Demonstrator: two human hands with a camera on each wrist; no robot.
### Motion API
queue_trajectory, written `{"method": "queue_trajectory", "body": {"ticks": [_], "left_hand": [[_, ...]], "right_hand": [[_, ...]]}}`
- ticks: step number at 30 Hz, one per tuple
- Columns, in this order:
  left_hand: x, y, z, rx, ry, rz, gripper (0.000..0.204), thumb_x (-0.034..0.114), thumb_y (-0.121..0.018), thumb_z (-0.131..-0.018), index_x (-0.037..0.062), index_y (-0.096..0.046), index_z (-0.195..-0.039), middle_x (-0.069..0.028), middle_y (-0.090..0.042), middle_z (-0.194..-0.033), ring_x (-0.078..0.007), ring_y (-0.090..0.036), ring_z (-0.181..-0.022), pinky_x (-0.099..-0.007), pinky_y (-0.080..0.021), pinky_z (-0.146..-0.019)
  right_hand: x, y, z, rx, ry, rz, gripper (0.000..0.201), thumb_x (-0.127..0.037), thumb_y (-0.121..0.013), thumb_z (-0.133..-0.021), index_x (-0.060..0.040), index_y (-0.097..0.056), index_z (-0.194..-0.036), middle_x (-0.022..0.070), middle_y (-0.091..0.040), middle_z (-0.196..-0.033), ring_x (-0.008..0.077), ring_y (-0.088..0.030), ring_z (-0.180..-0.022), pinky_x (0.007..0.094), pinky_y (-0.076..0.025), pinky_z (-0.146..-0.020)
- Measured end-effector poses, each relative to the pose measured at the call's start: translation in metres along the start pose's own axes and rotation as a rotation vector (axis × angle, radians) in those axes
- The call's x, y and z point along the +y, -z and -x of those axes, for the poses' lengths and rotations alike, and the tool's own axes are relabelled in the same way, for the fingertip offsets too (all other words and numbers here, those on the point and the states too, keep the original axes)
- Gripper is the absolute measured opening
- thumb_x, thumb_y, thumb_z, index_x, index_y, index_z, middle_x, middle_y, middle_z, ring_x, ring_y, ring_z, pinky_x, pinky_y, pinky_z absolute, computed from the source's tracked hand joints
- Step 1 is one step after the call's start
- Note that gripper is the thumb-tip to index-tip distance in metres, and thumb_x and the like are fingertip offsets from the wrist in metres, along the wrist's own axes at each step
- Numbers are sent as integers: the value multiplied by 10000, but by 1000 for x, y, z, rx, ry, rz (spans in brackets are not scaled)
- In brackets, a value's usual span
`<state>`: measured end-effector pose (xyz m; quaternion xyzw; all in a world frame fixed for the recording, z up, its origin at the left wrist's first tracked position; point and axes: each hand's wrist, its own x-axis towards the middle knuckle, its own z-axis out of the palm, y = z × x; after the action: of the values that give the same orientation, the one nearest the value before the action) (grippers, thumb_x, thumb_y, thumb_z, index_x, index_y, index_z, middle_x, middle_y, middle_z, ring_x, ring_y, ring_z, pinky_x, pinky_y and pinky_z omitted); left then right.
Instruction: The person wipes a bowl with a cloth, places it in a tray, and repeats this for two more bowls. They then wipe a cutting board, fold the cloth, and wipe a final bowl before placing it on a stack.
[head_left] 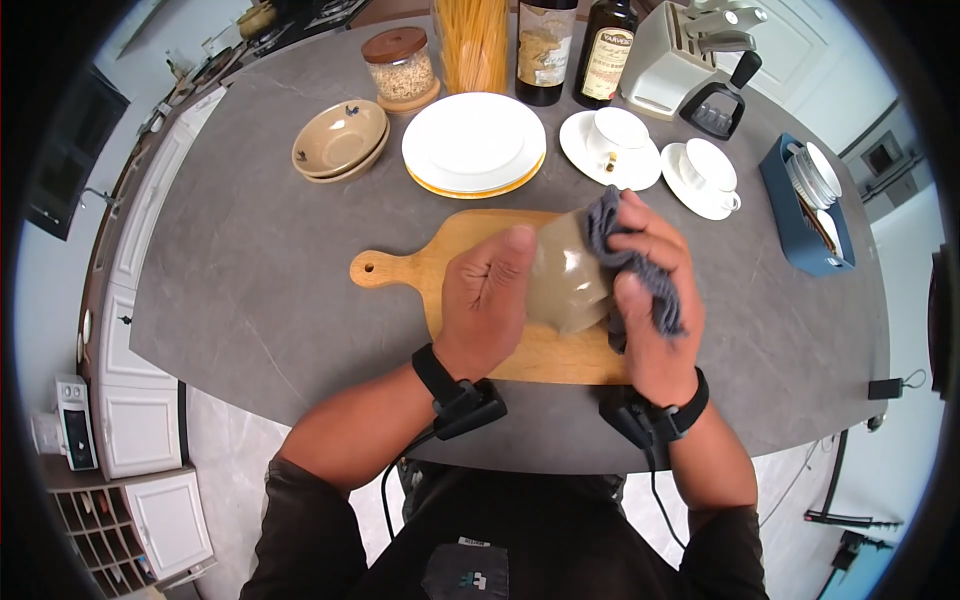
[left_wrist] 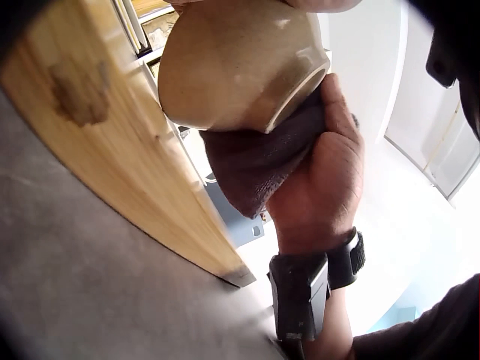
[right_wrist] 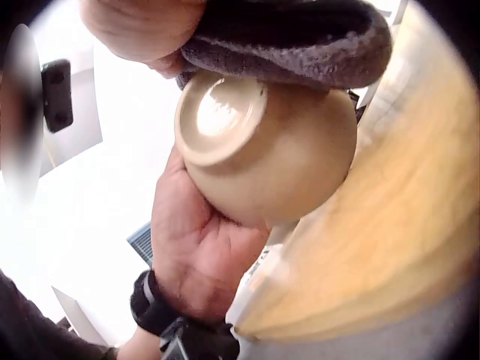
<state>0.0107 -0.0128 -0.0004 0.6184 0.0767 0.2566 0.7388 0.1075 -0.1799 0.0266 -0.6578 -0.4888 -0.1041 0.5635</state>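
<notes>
Fingers of the left hand point(head_left: 487, 300) curl round a beige, glossy, round ceramic bowl point(head_left: 570, 280), while those of the right hand point(head_left: 688, 300) grip a dark-grey fabric cloth point(head_left: 657, 288) against it, above a paddle-shaped pale wooden board point(head_left: 465, 236). The bowl looks rigid, fairly light, slick and breakable, best steadied by side and base.

Two hands point(head_left: 485, 300) point(head_left: 660, 365), one held bowl point(head_left: 570, 285), one cloth point(head_left: 655, 290) and one cutting board point(head_left: 580, 355) join two stacked bowls point(head_left: 340, 138), two cups point(head_left: 618, 133) point(head_left: 708, 165), two saucers point(head_left: 578, 140) point(head_left: 690, 195), two bottles point(head_left: 545, 50) point(head_left: 610, 50), one plate stack point(head_left: 475, 140), one jar point(head_left: 402, 75), one knife block point(head_left: 662, 65) and one bin point(head_left: 805, 235).
</notes>
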Motion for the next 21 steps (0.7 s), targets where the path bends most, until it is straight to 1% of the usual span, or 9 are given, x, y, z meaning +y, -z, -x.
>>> {"method": "queue_trajectory", "body": {"ticks": [1,2,3,4,6,7,17,20,21], "left_hand": [[-1,-4,-1,67,-12,27,488,401,-532,-1193,81,-581,-828,104,-441,-722,-4,-370,-665,-249,-305,-564],[-3,-3,-1,62,-14,28,488,401,-532,-1193,81,-581,-828,104,-441,-722,-4,-370,-665,-249,-305,-564],[-5,0,-1,52,-17,17,492,401,-533,-1193,83,-565,-819,104,-437,-722,-5,-363,-664,-251,-296,-562],[-7,2,-1,41,-21,7,497,400,-535,-1193,85,-549,-809,105,-433,-721,-5,-355,-663,-254,-287,-560],[-9,3,-1,37,-21,22,502,402,-533,-1193,88,-532,-801,104,-428,-722,-6,-353,-665,-256,-287,-562],[-8,3,0,41,-17,34,509,403,-532,-1193,91,-516,-792,104,-422,-722,-7,-350,-668,-259,-287,-565],[11,8,3,-93,-128,-44,435,270,-568,-1163,56,-497,-790,54,-433,-709,-40,-389,-683,-294,-333,-586],[20,6,4,-141,-152,-150,432,273,-639,-1131,36,-513,-792,-5,-457,-697,-86,-419,-656,-333,-363,-576],[21,8,3,-185,-200,-239,423,266,-660,-1120,28,-529,-796,-41,-466,-693,-127,-435,-631,-350,-370,-569]], "right_hand": [[2,0,0,57,-161,-165,212,-69,-689,-1043,-21,-679,-1249,180,-659,-1442,296,-589,-1403,449,-428,-1202],[5,0,0,115,-322,-329,202,-89,-659,-1081,-20,-662,-1271,172,-654,-1457,247,-587,-1386,399,-442,-1179],[11,-1,2,143,-434,-425,246,-171,-646,-1126,-32,-618,-1327,91,-679,-1349,128,-592,-1234,311,-481,-1069],[17,0,7,148,-430,-421,246,-171,-646,-1126,-32,-618,-1327,91,-679,-1349,128,-592,-1234,311,-481,-1069],[24,4,12,113,-649,-562,296,-216,-637,-1145,-70,-574,-1395,40,-679,-1279,91,-624,-1186,264,-486,-1051],[22,1,10,160,-654,-615,302,-225,-692,-1118,-70,-591,-1357,-52,-631,-1092,27,-547,-967,218,-469,-884],[15,10,-1,67,-567,-533,277,-189,-745,-1082,-65,-636,-1304,-29,-651,-1145,35,-563,-1000,241,-489,-896],[9,9,-2,59,-410,-431,280,-144,-777,-1045,-60,-650,-1280,32,-680,-1189,105,-617,-1050,285,-512,-933],[8,9,-1,40,-253,-291,287,-113,-799,-1012,-61,-661,-1258,68,-689,-1204,164,-646,-1068,310,-519,-951]]}}
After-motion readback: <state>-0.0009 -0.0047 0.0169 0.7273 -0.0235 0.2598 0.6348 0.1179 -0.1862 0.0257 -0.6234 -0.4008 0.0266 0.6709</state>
